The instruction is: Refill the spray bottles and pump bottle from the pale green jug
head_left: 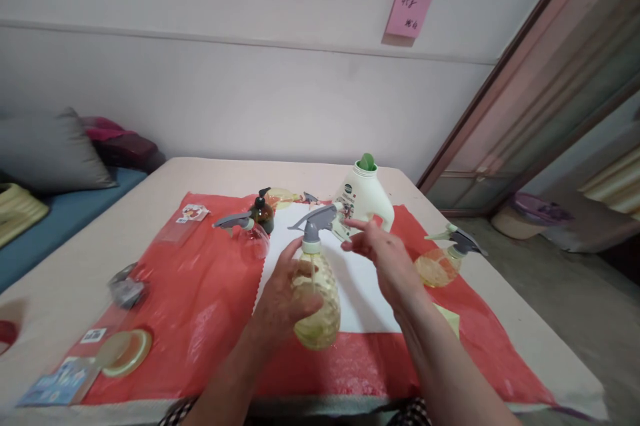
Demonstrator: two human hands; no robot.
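Observation:
My left hand [284, 299] is wrapped round the body of a pale yellow spray bottle [320, 309] with a grey trigger head [317, 223], held above the white sheet [360, 293] on the red cloth [200, 306]. My right hand [387, 259] hovers just right of the trigger head, fingers loosely apart, nothing in it. A white detergent jug [367, 203] with a green cap stands right behind that hand.
On the red cloth are a pink spray bottle [250, 236], a dark brown pump bottle [263, 213], a yellow spray bottle [445, 259] at right, and a yellow lid [125, 351] at front left. A bed with a grey pillow [47, 153] lies left. A sliding door [540, 106] stands right.

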